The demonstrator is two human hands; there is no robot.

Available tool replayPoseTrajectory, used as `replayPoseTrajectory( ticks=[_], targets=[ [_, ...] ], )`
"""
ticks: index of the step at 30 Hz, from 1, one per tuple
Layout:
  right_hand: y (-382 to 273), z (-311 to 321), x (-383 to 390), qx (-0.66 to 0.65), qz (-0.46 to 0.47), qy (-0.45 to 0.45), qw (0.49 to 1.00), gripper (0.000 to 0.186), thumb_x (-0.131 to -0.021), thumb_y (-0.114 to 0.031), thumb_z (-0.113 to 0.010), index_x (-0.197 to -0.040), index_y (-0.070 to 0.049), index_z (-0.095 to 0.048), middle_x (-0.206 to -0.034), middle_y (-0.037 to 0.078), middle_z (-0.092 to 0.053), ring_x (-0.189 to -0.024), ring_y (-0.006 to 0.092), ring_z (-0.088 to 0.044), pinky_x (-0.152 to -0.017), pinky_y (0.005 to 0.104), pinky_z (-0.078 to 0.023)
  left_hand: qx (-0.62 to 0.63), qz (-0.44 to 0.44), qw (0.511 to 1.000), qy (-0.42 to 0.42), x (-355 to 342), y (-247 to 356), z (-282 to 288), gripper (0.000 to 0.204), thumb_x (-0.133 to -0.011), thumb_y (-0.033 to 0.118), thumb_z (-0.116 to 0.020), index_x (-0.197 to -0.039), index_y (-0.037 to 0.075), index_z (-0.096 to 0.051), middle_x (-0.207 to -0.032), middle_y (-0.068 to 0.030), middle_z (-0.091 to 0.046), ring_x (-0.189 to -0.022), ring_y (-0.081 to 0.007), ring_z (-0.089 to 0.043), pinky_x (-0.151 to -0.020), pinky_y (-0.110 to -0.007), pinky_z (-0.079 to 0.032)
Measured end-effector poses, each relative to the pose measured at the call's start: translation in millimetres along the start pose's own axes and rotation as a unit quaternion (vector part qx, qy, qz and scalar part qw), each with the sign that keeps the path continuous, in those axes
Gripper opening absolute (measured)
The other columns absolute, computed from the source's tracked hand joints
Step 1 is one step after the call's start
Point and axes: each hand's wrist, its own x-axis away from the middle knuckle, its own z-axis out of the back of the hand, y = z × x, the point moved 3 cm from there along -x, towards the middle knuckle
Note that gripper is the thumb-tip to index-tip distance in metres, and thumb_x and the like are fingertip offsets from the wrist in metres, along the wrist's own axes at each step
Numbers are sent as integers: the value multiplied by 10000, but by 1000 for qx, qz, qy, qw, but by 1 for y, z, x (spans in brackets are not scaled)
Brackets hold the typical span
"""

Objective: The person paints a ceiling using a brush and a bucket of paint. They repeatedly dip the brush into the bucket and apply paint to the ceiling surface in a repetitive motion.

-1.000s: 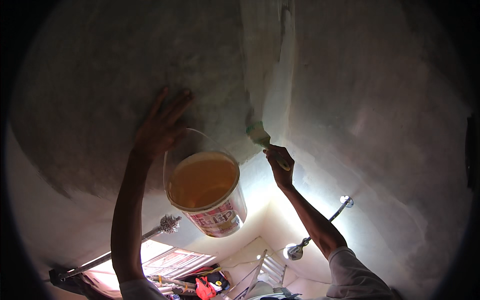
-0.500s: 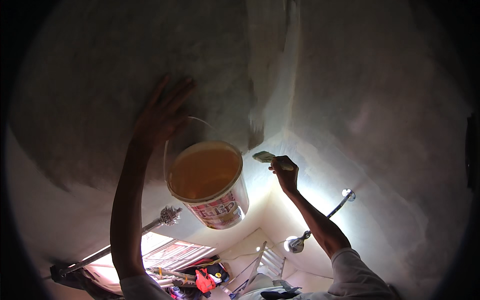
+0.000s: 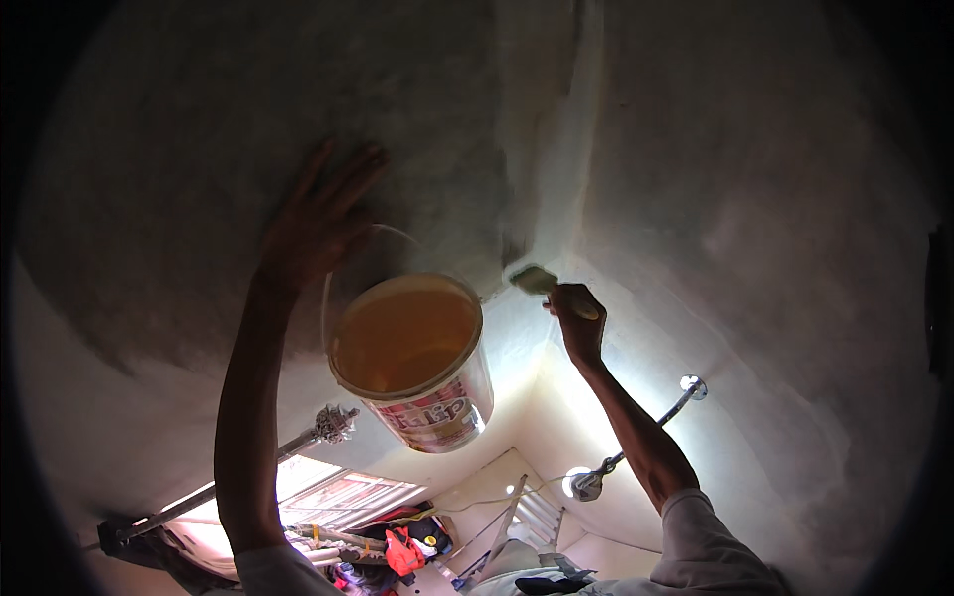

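High on the dark painted surface, my left hand (image 3: 323, 214) lies with its fingers spread. A white plastic bucket (image 3: 437, 412) with a printed label hangs beside it, its thin handle (image 3: 326, 298) passing by the hand and wrist; the exact point of support is hidden. Inside the tilted bucket I see a brownish-orange interior (image 3: 402, 333); whether this is liquid is hard to tell. My right hand (image 3: 578, 320) is closed around the handle of a paintbrush (image 3: 535, 280). The brush's bristles are at the pale corner, just right of the bucket rim.
A curtain rod (image 3: 214, 487) with an ornate end runs below my left arm. Another rod (image 3: 671, 409) with a hooked fitting (image 3: 588, 485) stands behind my right forearm. Below are a ladder (image 3: 532, 517), a bright window (image 3: 348, 494) and piled clothes with a red item (image 3: 403, 551).
My right hand has moved the brush up and slightly right along the corner. The left hand stays spread in place, and the bucket has shifted only slightly.
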Motion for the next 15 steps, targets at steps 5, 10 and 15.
replayPoseTrajectory(
  ticks=[5, 10, 15],
  targets=[
    [19, -5, -5, 21, -60, 12, 998, 126, -838, -21, -633, -956, 19, -651, -810, 90, -680, -727, 147, -673, -685, 272, -524, -6, 3, 1000, -15, -7, 1, 1, 152, -676, 264, -739, -736, 140, -675, -1466, -81, -364, -1398, -204, -270, -1176, -496, -159],
    [-1, -19, -21, -44, 13, 7, 999, 178, -879, -115, -634, -1002, 14, -629, -830, 76, -671, -756, 173, -686, -692, 278, -546, 3, -5, 1000, 3, -1, -2, -6, 145, -671, 258, -737, -707, 138, -663, -1468, -87, -361, -1399, -204, -270, -1175, -499, -159],
    [11, 3, -1, 25, -39, -4, 999, 151, -871, -139, -634, -908, 7, -633, -781, 67, -662, -712, 159, -680, -645, 270, -535, 5, 1, 1000, -9, -2, 0, -4, 137, -667, 251, -737, -712, 141, -669, -1469, -94, -362, -1399, -209, -273, -1174, -500, -159]
  ],
)
